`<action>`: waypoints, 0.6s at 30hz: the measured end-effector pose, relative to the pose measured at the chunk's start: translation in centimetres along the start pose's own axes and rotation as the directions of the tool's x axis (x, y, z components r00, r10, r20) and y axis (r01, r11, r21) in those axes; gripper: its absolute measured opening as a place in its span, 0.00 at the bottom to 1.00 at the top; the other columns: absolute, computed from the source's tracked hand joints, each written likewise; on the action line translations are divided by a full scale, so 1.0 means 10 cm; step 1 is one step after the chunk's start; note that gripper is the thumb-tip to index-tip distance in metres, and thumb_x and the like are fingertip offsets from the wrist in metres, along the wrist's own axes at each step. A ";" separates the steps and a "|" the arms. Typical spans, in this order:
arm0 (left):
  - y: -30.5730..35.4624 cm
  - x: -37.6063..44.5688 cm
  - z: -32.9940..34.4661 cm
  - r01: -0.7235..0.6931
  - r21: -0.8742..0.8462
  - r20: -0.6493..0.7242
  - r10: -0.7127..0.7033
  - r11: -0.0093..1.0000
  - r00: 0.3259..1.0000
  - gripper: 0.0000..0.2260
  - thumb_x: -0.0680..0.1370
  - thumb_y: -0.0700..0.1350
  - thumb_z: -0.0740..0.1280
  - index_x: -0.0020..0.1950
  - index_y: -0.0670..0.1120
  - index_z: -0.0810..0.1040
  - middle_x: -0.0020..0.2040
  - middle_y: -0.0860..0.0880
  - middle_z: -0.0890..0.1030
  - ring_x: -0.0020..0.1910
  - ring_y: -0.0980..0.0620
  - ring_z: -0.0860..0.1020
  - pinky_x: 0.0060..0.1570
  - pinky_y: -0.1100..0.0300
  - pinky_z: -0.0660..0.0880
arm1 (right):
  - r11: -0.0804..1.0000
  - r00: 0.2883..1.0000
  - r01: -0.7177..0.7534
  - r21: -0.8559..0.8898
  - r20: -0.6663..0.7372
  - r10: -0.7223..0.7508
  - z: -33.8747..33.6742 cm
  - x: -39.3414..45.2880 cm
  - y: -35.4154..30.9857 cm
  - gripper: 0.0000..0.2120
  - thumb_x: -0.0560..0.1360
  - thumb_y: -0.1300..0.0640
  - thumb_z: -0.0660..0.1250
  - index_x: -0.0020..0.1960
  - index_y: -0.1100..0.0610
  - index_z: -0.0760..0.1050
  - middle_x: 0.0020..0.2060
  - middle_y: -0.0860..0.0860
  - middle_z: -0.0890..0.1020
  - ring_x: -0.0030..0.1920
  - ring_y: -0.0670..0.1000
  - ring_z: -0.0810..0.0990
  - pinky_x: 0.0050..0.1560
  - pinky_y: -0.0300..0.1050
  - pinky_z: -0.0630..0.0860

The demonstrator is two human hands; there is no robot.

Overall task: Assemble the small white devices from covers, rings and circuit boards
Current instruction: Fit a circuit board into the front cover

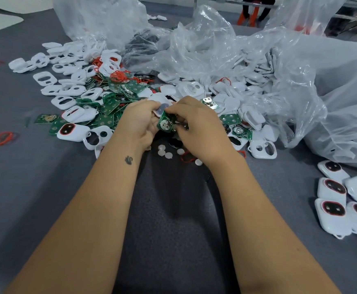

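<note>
Fumbling is the main risk in the head view: the left hand (pixel 138 122) and right hand (pixel 196 124) both pinch 1 green circuit board (pixel 166 123) from either side at frame centre, and a slip would drop it among the loose look-alike boards (pixel 109 107) at 10 o'clock. The held board is small and green with a round silvery contact at its middle; a white cover (pixel 159 102) sits just behind it, against the left fingers. Finished devices (pixel 332 211), white with red-ringed dark windows, lie at 4 o'clock on the grey table (pixel 46 187).
</note>
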State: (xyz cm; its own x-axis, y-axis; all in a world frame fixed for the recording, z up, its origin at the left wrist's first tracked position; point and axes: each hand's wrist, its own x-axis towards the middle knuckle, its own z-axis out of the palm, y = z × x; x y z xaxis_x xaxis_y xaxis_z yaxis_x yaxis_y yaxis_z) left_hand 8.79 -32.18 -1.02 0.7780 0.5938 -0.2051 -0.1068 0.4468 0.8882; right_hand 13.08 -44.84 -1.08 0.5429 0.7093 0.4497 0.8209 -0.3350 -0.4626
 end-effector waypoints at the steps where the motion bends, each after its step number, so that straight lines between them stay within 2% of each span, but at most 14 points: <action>1: -0.01 0.00 0.00 0.005 0.020 0.008 -0.006 1.000 1.000 0.10 0.79 0.30 0.58 0.40 0.38 0.71 0.30 0.45 0.77 0.24 0.53 0.77 0.24 0.63 0.74 | 1.000 1.000 0.002 -0.012 0.009 -0.002 -0.01 0.00 0.00 0.23 0.70 0.70 0.67 0.63 0.56 0.79 0.50 0.54 0.78 0.50 0.54 0.77 0.49 0.49 0.73; 4: -0.02 0.00 0.00 0.018 0.064 0.031 -0.020 0.998 0.999 0.08 0.78 0.30 0.59 0.41 0.37 0.73 0.33 0.43 0.77 0.30 0.49 0.79 0.30 0.59 0.77 | 0.999 0.999 0.017 -0.040 0.042 -0.016 -0.03 -0.01 0.00 0.24 0.72 0.66 0.69 0.65 0.51 0.77 0.48 0.54 0.77 0.49 0.54 0.76 0.47 0.52 0.74; 7: -0.03 0.02 0.01 0.028 0.032 0.017 -0.028 0.999 0.999 0.10 0.78 0.30 0.59 0.39 0.38 0.72 0.32 0.43 0.77 0.30 0.48 0.78 0.31 0.59 0.76 | 0.999 0.999 0.001 -0.052 0.040 0.001 -0.03 -0.02 0.03 0.21 0.73 0.60 0.71 0.65 0.50 0.77 0.49 0.52 0.77 0.49 0.53 0.76 0.46 0.52 0.75; 10: -0.04 0.02 0.03 0.065 -0.017 0.012 -0.065 0.998 0.998 0.08 0.81 0.32 0.58 0.43 0.39 0.71 0.38 0.42 0.76 0.34 0.49 0.78 0.32 0.59 0.77 | 0.999 0.999 -0.033 -0.008 -0.043 0.032 -0.01 -0.04 0.04 0.17 0.72 0.56 0.71 0.60 0.53 0.78 0.49 0.50 0.75 0.48 0.50 0.75 0.45 0.51 0.76; 14: -0.05 -0.02 0.09 0.095 -0.113 0.010 -0.094 0.989 0.996 0.07 0.82 0.35 0.58 0.47 0.39 0.74 0.34 0.44 0.82 0.32 0.52 0.82 0.35 0.59 0.81 | 0.990 0.975 -0.137 0.038 -0.172 0.142 -0.02 -0.04 0.06 0.15 0.72 0.53 0.71 0.58 0.53 0.78 0.50 0.48 0.76 0.47 0.48 0.76 0.46 0.50 0.76; 16: -0.04 -0.05 0.13 0.123 -0.222 0.045 -0.116 0.967 0.992 0.08 0.82 0.39 0.59 0.48 0.39 0.76 0.34 0.45 0.84 0.34 0.51 0.83 0.40 0.59 0.80 | 0.984 0.959 -0.173 0.047 -0.220 0.179 -0.01 -0.04 0.07 0.15 0.71 0.51 0.72 0.57 0.52 0.79 0.50 0.47 0.76 0.49 0.49 0.77 0.47 0.49 0.76; 18: -0.06 -0.09 0.16 0.156 -0.345 0.099 -0.129 0.926 0.987 0.11 0.83 0.43 0.58 0.53 0.38 0.77 0.43 0.41 0.84 0.43 0.46 0.83 0.55 0.54 0.77 | 0.979 0.942 -0.193 0.063 -0.268 0.202 0.00 -0.04 0.06 0.15 0.71 0.50 0.73 0.56 0.52 0.79 0.50 0.47 0.76 0.49 0.49 0.78 0.46 0.48 0.76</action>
State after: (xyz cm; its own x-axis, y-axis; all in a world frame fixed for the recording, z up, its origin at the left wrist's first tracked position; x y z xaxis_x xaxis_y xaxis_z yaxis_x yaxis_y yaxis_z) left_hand 9.16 -34.05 -0.65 0.8429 0.4618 -0.2762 -0.1913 0.7369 0.6483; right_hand 13.38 -45.28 -1.55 0.7250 0.4337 0.5350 0.6882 -0.4257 -0.5875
